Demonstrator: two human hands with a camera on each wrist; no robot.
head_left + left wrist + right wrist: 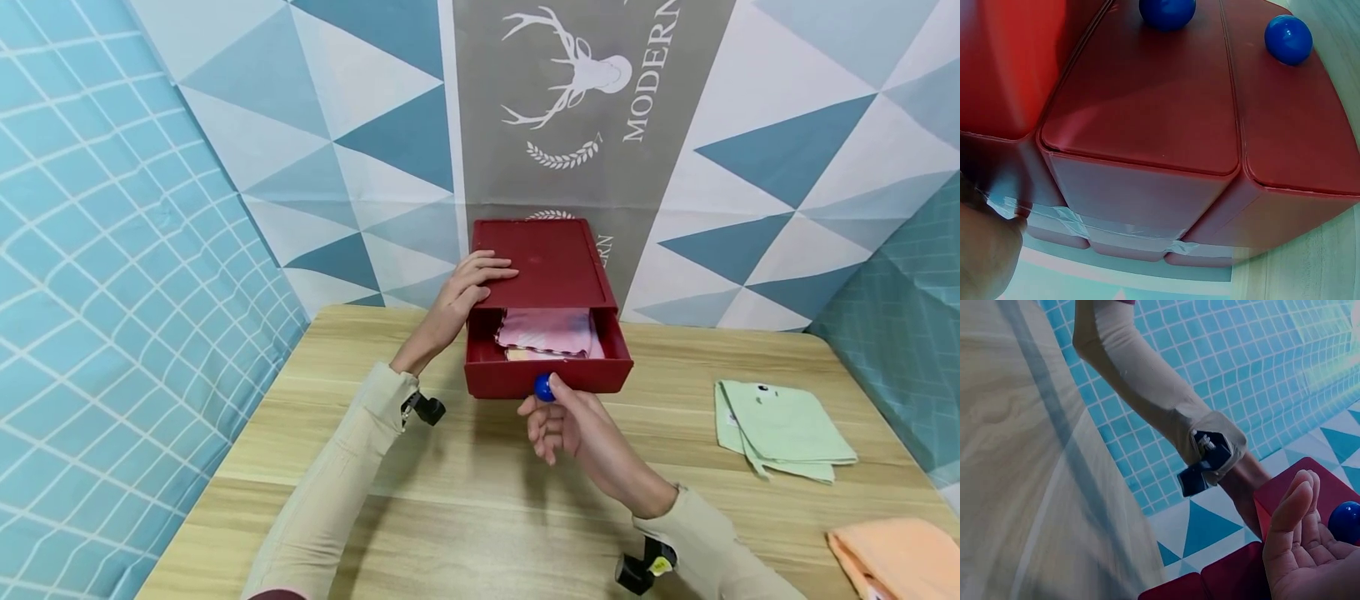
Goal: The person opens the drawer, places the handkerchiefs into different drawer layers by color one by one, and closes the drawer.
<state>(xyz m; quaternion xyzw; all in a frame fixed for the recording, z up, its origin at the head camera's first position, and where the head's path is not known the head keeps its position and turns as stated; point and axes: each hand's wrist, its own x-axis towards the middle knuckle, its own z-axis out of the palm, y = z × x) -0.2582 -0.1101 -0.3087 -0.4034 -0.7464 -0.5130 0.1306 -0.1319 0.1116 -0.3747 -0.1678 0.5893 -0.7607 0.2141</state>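
A red drawer cabinet (536,262) stands against the patterned backdrop, its top drawer (498,379) pulled partly out. Inside the drawer lie folded pink cloths (551,329). My left hand (468,287) rests on the cabinet's top at the left edge, fingers spread over the lid. At the drawer's front, my right hand (573,421) holds the blue knob (543,387) with thumb and index finger, the other fingers loosely bent below. In the left wrist view, two closed drawers show blue knobs (1289,40), and part of the left hand (988,247) appears at the lower left.
On the right of the wooden table (450,533) lies a folded green cloth (783,425). Nearer the front right corner is a folded orange cloth (903,558). A gridded blue sheet (112,250) hangs along the left side.
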